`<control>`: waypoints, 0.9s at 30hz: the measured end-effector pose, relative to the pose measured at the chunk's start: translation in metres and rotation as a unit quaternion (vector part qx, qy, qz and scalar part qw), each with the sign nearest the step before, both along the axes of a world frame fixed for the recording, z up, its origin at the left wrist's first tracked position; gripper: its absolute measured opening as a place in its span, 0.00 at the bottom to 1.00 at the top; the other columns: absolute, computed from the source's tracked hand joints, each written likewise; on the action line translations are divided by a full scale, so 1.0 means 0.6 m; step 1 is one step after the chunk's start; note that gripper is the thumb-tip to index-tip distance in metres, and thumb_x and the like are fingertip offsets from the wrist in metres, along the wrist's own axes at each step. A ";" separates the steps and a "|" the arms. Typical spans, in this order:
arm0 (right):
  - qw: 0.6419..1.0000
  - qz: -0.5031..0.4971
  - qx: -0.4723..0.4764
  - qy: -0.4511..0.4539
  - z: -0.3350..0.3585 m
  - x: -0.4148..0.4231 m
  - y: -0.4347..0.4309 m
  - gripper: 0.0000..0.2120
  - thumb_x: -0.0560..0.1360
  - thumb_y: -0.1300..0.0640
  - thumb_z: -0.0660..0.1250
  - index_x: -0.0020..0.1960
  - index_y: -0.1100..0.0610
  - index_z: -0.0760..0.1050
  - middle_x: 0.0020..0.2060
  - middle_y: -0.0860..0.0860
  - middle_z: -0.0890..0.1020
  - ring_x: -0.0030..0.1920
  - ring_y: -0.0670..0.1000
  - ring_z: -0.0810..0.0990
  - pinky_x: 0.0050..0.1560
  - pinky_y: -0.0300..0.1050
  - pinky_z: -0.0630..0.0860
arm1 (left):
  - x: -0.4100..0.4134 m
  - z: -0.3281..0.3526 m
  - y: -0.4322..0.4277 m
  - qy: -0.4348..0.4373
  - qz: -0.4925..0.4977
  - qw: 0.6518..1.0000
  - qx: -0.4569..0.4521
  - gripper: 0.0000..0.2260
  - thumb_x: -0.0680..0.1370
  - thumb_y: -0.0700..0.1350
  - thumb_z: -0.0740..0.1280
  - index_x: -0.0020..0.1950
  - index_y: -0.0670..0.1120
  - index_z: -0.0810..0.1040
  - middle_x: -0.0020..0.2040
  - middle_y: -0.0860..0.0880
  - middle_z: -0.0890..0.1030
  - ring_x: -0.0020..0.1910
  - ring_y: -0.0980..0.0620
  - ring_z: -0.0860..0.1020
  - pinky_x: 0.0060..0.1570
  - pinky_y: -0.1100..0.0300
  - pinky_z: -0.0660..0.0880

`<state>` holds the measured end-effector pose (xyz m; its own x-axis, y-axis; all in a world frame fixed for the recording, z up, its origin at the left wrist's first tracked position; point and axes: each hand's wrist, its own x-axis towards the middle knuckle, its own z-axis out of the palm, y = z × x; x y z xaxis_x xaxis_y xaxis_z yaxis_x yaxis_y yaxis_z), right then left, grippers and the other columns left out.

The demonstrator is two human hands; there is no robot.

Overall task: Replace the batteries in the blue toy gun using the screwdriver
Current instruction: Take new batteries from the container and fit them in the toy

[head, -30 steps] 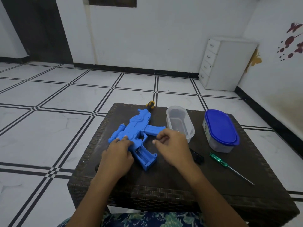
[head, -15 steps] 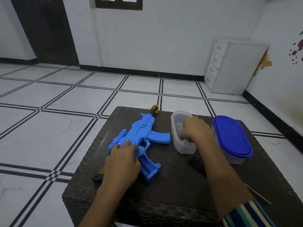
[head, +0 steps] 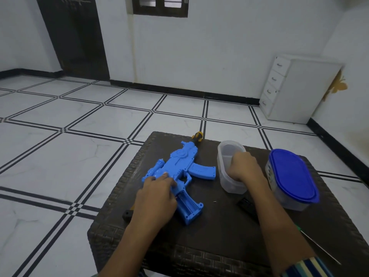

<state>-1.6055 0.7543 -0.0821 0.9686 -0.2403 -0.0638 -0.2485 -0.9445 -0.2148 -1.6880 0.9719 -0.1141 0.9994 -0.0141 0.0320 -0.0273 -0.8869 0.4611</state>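
The blue toy gun (head: pixel 180 163) lies flat on a dark wicker table (head: pixel 217 234), muzzle pointing away, its stock's battery compartment (head: pixel 189 207) open and facing up. My left hand (head: pixel 157 196) presses down on the gun's rear body and grip. My right hand (head: pixel 244 169) reaches down into an open clear plastic tub (head: pixel 222 158) to the right of the gun; its fingertips are hidden inside. The screwdriver (head: pixel 321 249) lies at the table's right front, its green handle mostly hidden behind my right forearm.
A clear tub with a blue lid (head: pixel 292 176) stands at the far right. A black cover piece (head: pixel 246 204) and a tiny screw (head: pixel 214 201) lie between gun and arm. A small black part (head: pixel 127 213) sits by the table's left edge.
My right hand has left the gun, moved right and gone down into the clear tub. My left hand stays on the gun. The camera has tilted up.
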 end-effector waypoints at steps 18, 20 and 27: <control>0.722 -0.063 0.687 -0.060 0.048 -0.147 0.045 0.05 0.71 0.71 0.70 0.37 0.68 0.82 0.35 0.62 0.84 0.34 0.53 0.84 0.33 0.38 0.81 | -0.025 0.034 -0.038 -0.106 -0.158 0.900 -0.393 0.12 0.72 0.42 0.74 0.55 0.50 0.83 0.44 0.58 0.84 0.41 0.63 0.82 0.44 0.66 0.78; 0.685 -0.086 0.722 -0.043 0.035 -0.160 0.045 0.02 0.71 0.72 0.69 0.40 0.70 0.81 0.36 0.62 0.83 0.34 0.53 0.83 0.32 0.38 0.81 | -0.028 0.035 -0.037 -0.083 -0.178 0.900 -0.389 0.12 0.71 0.41 0.74 0.54 0.46 0.84 0.41 0.56 0.84 0.39 0.63 0.82 0.42 0.68 0.77; 0.671 -0.058 0.738 0.045 0.017 -0.176 0.046 0.13 0.70 0.63 0.71 0.52 0.68 0.80 0.47 0.63 0.85 0.43 0.54 0.85 0.44 0.45 0.83 | -0.024 0.034 -0.032 -0.075 -0.186 0.898 -0.391 0.10 0.70 0.43 0.75 0.50 0.45 0.85 0.38 0.51 0.85 0.35 0.52 0.84 0.41 0.58 0.82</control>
<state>-1.7112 0.7819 -0.0721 0.9252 0.0751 -0.3721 -0.3764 0.3073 -0.8740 -1.7023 0.9525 -0.0936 0.9141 -0.2604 0.3110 -0.3681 -0.2109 0.9055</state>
